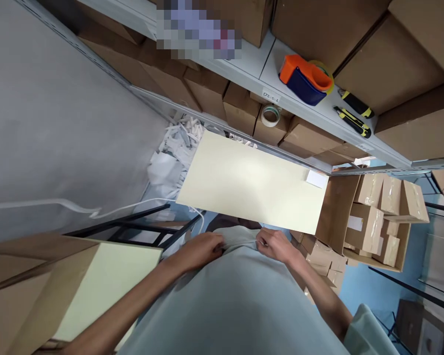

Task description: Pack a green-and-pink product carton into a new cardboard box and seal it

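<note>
Pale grey-green fabric shirt hem, wrinkled, is pinched by both hands: left hand and right hand, fingers curled shut on it. Shelf label unreadable.

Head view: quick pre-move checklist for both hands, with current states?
1. Left hand free of tools: ok, it only pinches the shirt hem.
2. Right hand free of tools: ok, also on the hem.
3. Cream board clear of clutter: ok, only a small white card lies at its far right corner.
4. Tape dispenser within view: ok, on the shelf.
5. Utility knives blades retracted: cannot tell.
6. Open box of small cartons beside the board: ok.
</note>
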The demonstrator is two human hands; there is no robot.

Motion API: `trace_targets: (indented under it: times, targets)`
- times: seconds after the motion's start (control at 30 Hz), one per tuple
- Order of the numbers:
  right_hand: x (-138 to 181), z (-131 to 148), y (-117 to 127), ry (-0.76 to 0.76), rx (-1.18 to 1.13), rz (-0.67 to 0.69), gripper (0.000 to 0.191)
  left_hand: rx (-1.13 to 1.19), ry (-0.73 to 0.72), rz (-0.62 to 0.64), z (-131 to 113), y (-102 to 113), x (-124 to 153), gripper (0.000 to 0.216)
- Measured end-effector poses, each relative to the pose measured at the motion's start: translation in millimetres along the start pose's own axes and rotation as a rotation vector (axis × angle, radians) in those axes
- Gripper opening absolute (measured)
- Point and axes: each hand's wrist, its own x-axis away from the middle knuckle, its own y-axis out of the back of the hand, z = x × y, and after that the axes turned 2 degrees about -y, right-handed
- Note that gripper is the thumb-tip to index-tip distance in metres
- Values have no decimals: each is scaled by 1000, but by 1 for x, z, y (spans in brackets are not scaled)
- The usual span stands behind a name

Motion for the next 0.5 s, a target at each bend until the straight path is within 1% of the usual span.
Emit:
trace_targets:
  times: [0.03, 0.1, 0.23, 0.3, 0.4, 0.5]
  targets:
    - [-1, -2, -1, 2, 36, -20, 11, -33, 18, -39, 1, -1, -3, 14]
    - [-6, -7, -4, -3, 73, -3, 11, -73, 54, -81, 1, -6, -8, 15]
    - [-10, -12, -2, 7, 34, 133, 12, -110, 50, -30, 0, -21, -15, 13]
    - [-8, -14, 3, 28, -40, 175, 11, -78, 15, -26, 0, -25, -14, 17]
    - [-6, -18, 10, 29, -138, 217, 9, 42, -25, -21, 6, -23, -6, 27]
    - [-8, -20, 9, 39, -121, 217, 9, 126, -36, -4, 12, -18, 3, 35]
